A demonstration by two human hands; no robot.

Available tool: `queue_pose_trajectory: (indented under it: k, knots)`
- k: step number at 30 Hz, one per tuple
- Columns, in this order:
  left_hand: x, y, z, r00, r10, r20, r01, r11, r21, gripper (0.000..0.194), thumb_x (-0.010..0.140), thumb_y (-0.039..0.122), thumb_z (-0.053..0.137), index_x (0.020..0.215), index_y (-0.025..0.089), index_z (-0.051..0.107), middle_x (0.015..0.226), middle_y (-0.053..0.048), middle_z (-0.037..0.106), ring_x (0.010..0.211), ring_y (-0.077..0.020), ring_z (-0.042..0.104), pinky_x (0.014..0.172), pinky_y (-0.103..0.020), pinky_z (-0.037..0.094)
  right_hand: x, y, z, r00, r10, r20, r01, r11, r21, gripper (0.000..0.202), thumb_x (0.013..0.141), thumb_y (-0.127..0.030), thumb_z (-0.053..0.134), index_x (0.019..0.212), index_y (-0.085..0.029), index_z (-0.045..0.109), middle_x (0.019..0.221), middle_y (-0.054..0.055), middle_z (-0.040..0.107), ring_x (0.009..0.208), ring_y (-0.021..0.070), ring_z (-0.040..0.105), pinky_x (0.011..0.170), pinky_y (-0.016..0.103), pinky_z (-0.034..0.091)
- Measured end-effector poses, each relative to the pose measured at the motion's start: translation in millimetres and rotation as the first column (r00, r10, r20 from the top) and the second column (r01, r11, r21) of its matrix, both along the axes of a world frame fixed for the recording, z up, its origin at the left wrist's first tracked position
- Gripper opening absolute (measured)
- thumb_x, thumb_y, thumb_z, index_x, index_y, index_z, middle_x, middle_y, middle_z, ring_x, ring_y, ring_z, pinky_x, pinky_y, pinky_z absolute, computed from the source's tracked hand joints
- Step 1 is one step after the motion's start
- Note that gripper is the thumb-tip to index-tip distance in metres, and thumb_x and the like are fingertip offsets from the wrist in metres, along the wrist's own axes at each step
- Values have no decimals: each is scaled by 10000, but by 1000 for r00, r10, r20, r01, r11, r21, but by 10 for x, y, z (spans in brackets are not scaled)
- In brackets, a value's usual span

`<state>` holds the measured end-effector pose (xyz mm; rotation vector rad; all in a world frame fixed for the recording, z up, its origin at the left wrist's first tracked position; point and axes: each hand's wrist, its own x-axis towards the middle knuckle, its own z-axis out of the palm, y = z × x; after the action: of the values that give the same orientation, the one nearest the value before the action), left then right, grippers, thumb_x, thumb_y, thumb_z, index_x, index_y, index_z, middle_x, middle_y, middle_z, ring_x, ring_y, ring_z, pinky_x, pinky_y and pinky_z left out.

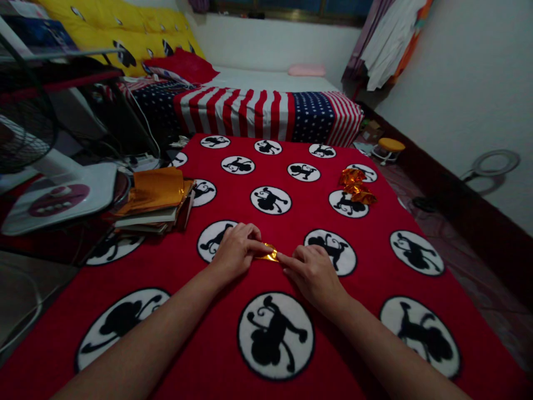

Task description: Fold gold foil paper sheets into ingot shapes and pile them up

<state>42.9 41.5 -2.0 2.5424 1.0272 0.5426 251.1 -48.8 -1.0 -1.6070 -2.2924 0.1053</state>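
A small folded piece of gold foil paper [269,253] lies on the red cloth [225,339] between my two hands, its shiny side catching the light. My left hand [238,250] is closed at its left end, with the index finger stretched along the top of the foil. From the other side, my right hand [312,272] has its fingertips pinched at the right end, the remaining fingers curled. My fingers cover both ends of the strip.
Folded shiny orange-gold foil pieces [357,186] sit farther off on the right. On the left rests a stack of gold paper sheets [156,191], beside a white fan base [62,197]. A bed with a striped cover [241,111] stands behind; a yellow stool [390,145] is at right.
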Motion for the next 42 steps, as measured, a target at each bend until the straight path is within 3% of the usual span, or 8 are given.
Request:
queue_pose_trajectory:
  k: [7, 11, 13, 19, 27, 33, 37, 42]
  knots:
    - [-5, 18, -26, 1000, -1, 15, 1, 1000, -8, 347, 838, 119, 594, 959, 406, 747, 958, -20, 594, 915, -186, 499, 777, -346, 339, 111, -186, 41, 986, 72, 148, -85, 993, 81, 276, 962, -244, 471, 1154, -299, 661, 837, 41, 621, 785, 182, 481, 869, 385, 309]
    - [-4, 20, -36, 1000, 3, 22, -3, 1000, -11, 338, 840, 124, 597, 949, 407, 748, 955, -18, 596, 914, -184, 503, 769, -341, 336, 84, -171, 157, 994, 65, 83, -64, 998, -6, 215, 950, -278, 493, 917, -242, 703, 822, 43, 616, 797, 179, 509, 809, 353, 330]
    - [-7, 17, -38, 1000, 2, 28, -2, 1000, -9, 321, 843, 135, 602, 950, 399, 749, 959, -20, 597, 918, -184, 506, 768, -338, 337, 15, -111, 188, 1000, -15, -1, 15, 997, -72, 255, 952, -287, 482, 800, -210, 672, 823, 39, 614, 761, 158, 532, 731, 313, 342]
    - [-14, 3, -47, 995, 54, 83, -52, 998, -31, 329, 852, 157, 600, 1121, 331, 679, 988, -23, 613, 955, -187, 530, 794, -330, 361, -302, 81, 135, 921, -386, -58, 371, 913, -171, 203, 818, -406, 657, 883, -217, 623, 839, 35, 642, 691, 177, 586, 565, 279, 286]
    - [-12, 41, -96, 970, 147, 192, -129, 986, -102, 362, 782, 176, 680, 1134, 222, 612, 959, -27, 650, 929, -200, 575, 802, -324, 397, -379, 196, 142, 846, -497, -193, 434, 853, -291, 147, 690, -265, 721, 721, -221, 584, 724, -11, 648, 641, 149, 573, 558, 251, 285]
    - [-30, 84, -106, 935, 133, 330, -76, 981, -181, 125, 847, 242, 611, 897, 189, 712, 901, -42, 675, 862, -171, 605, 796, -288, 431, -297, 304, 19, 691, -490, -531, 303, 864, -403, 146, 676, -267, 699, 675, -211, 565, 612, -22, 630, 562, 134, 561, 526, 231, 334]
    - [6, 119, -39, 867, 239, 438, -95, 941, -325, 163, 842, 255, 597, 784, 153, 710, 776, -34, 701, 727, -141, 625, 700, -238, 446, -247, 424, -52, 497, -468, -730, 142, 874, -464, 198, 638, -271, 729, 692, -205, 550, 582, -30, 620, 517, 133, 564, 496, 224, 373]
    - [112, 151, 79, 837, 324, 441, -148, 910, -387, 176, 821, 270, 598, 803, 154, 729, 757, -31, 729, 701, -150, 643, 662, -227, 450, -229, 557, 42, 321, -433, -842, -17, 887, -462, 268, 591, -288, 794, 740, -180, 599, 624, -14, 648, 550, 140, 593, 529, 233, 438]
